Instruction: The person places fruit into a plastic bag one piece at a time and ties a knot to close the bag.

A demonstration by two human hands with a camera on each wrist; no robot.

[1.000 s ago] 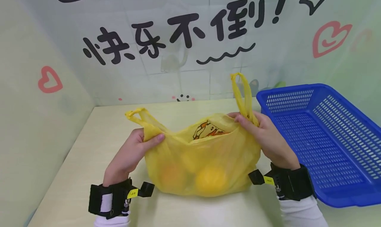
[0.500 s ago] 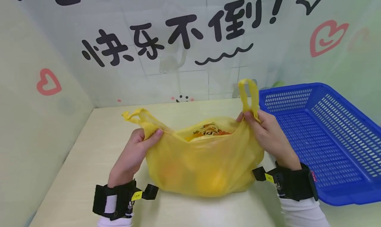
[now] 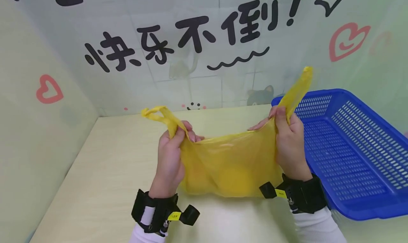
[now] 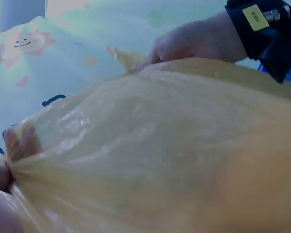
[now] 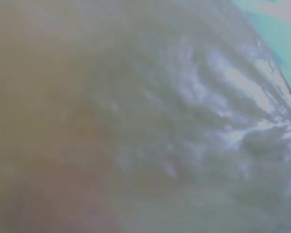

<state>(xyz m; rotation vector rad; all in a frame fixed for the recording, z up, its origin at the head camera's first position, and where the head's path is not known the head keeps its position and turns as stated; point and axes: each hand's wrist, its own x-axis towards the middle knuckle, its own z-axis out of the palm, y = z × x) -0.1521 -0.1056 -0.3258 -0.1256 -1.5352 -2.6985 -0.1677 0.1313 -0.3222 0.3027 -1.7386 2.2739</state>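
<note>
A yellow plastic bag (image 3: 229, 161) stretches between my two hands in the head view, with rounded orange shapes showing faintly through its film. My left hand (image 3: 170, 154) pinches the bag's upper left corner, and a twisted handle sticks up past the thumb. At the upper right corner my right hand (image 3: 288, 143) grips the plastic below the other handle (image 3: 298, 90), which points up and right. The left wrist view shows the film pulled taut, with the right hand (image 4: 194, 43) on its far edge. Blurred film (image 5: 150, 107) fills most of the right wrist view.
A blue plastic basket (image 3: 350, 214) with slotted walls stands at the right, close beside my right wrist. Behind the pale table (image 3: 105, 165) rises a wall (image 3: 191, 83) printed with black characters and hearts. Another wall panel (image 3: 32, 147) borders the left side.
My left hand has moved right and up with its corner. The right hand has risen, its handle now leaning right. The bag sits higher, and its printed inside no longer shows.
</note>
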